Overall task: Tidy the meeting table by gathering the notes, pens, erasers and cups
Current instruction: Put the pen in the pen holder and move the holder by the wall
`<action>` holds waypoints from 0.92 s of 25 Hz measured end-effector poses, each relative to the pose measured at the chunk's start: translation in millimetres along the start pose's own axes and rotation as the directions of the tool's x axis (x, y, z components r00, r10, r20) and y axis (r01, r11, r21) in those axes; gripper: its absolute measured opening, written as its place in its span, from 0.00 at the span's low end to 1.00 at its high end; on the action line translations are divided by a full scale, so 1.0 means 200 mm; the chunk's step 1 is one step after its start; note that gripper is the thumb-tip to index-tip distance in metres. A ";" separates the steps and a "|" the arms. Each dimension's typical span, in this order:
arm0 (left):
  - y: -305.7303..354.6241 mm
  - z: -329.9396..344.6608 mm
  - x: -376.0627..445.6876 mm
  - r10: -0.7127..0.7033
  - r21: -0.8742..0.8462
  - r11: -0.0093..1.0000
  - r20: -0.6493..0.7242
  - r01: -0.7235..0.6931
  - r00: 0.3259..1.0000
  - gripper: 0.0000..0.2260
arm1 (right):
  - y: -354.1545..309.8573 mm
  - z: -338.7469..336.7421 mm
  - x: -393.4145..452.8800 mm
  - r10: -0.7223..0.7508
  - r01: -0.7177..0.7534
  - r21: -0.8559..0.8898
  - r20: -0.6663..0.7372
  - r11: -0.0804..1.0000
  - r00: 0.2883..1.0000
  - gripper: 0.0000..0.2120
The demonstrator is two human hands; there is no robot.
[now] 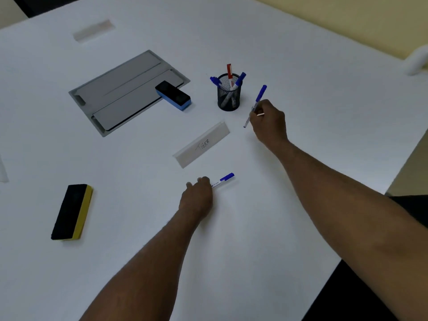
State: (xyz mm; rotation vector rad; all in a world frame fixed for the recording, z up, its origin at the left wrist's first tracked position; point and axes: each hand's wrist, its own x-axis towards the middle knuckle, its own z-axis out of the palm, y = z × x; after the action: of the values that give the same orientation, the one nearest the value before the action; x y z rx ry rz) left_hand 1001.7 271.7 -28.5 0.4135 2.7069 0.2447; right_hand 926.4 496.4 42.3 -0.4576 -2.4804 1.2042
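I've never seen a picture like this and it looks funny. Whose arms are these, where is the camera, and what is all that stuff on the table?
The camera sits on a person's head and looks down, so you see that person's own two arms. The right hand holds a blue-capped white pen up near the black wire-mesh pen cup, which already has blue and red pens in it. The left hand is closing on another blue-capped white pen lying on the big white table. Also on the table: a folded white name card with handwriting, a black-and-yellow eraser block, a black-and-blue eraser block resting on a grey metal panel, and a second, blurry card far off.
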 end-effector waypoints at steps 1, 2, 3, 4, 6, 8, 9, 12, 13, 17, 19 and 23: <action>-0.01 0.00 0.03 0.012 -0.006 1.000 0.006 -0.012 1.000 0.09 | -0.04 0.01 0.11 -0.040 0.040 -0.005 -0.018 0.999 0.999 0.08; -0.02 0.00 0.04 0.021 -0.002 1.000 0.010 -0.021 1.000 0.06 | -0.09 0.03 0.21 -0.070 0.070 -0.006 -0.043 0.998 0.997 0.08; -0.03 0.00 0.06 0.025 0.005 1.000 0.013 -0.025 1.000 0.04 | -0.13 0.05 0.32 -0.094 0.094 0.003 -0.075 0.996 0.993 0.07; -0.03 -0.01 0.07 0.031 0.013 0.999 0.010 -0.031 0.999 0.04 | -0.17 0.07 0.41 -0.105 0.108 0.022 -0.108 0.994 0.989 0.07; -0.03 -0.01 0.07 0.040 0.011 0.999 -0.002 -0.040 0.999 0.04 | -0.22 0.14 0.55 -0.103 0.112 0.049 -0.151 0.992 0.983 0.06; -0.03 -0.02 0.07 0.043 0.012 0.999 0.002 -0.043 0.999 0.06 | -0.22 0.22 0.64 -0.087 0.092 0.023 -0.164 0.996 0.983 0.06; -0.03 -0.03 0.08 0.044 0.012 0.999 0.004 -0.044 0.999 0.06 | -0.21 0.25 0.67 -0.073 0.073 -0.007 -0.157 0.997 0.985 0.07; -0.03 -0.03 0.09 0.044 0.014 0.999 0.004 -0.044 0.999 0.04 | -0.15 0.32 0.69 -0.008 0.001 -0.090 -0.086 0.996 0.996 0.10; -0.03 -0.02 0.08 0.048 0.014 0.999 0.005 -0.048 0.999 0.04 | -0.13 0.34 0.70 0.016 -0.024 -0.146 -0.051 0.989 0.999 0.10; -0.02 0.00 0.08 0.046 -0.008 0.999 0.012 -0.046 0.999 0.06 | -0.03 0.37 0.72 0.117 -0.076 -0.337 0.105 0.939 0.988 0.14; -0.02 0.00 0.08 0.037 -0.011 0.999 0.011 -0.037 0.999 0.07 | -0.04 0.37 0.70 0.120 -0.091 -0.311 0.076 0.946 0.990 0.18; 0.00 -0.04 0.09 0.037 0.035 0.999 0.017 -0.037 0.999 0.04 | -0.05 0.29 0.51 0.113 -0.133 -0.256 -0.092 0.957 0.989 0.20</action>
State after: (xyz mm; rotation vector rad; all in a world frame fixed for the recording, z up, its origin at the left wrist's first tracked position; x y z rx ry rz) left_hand 982.8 275.9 -27.9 0.4744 2.6929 0.2025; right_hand 808.6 495.4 34.2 -0.7242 -2.5868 0.8835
